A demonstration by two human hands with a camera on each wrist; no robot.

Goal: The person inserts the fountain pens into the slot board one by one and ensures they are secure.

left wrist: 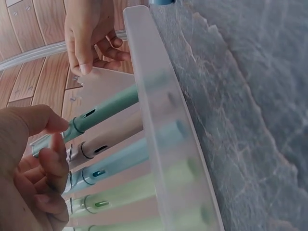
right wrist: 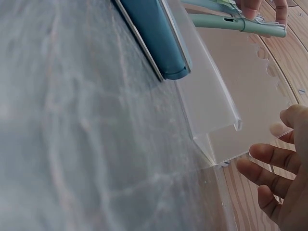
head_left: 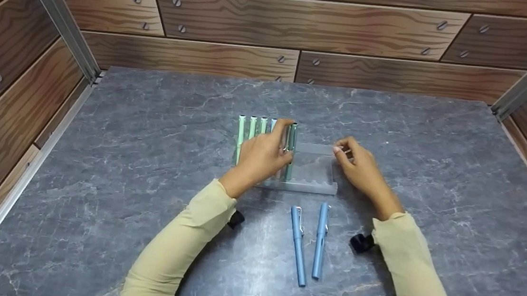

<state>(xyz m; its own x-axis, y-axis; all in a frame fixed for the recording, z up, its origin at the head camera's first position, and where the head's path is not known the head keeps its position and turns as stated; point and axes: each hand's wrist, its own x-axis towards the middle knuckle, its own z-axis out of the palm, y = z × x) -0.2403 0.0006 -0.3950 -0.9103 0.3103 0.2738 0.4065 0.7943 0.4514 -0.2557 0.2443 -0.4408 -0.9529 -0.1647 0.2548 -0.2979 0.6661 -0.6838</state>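
A clear pen stand point(head_left: 312, 187) lies on the table, holding a row of capped pens in its left part. Light green pens point(head_left: 240, 131) are at the left end, followed by a blue pen point(left wrist: 118, 161), a brownish-grey pen point(left wrist: 115, 137) and a dark green pen point(left wrist: 108, 110). My left hand point(head_left: 263, 152) reaches over the row and pinches the dark green pen near its cap end. At the stand's far right corner, my right hand point(head_left: 359, 168) holds the edge between thumb and fingers. Part of the row is hidden behind the left hand.
Two blue pens, one on the left point(head_left: 298, 246) and one on the right point(head_left: 320, 241), lie on the marbled table point(head_left: 96, 200) in front of the stand, between my forearms. Wood-patterned panels point(head_left: 303, 25) and metal posts point(head_left: 60, 20) border the table.
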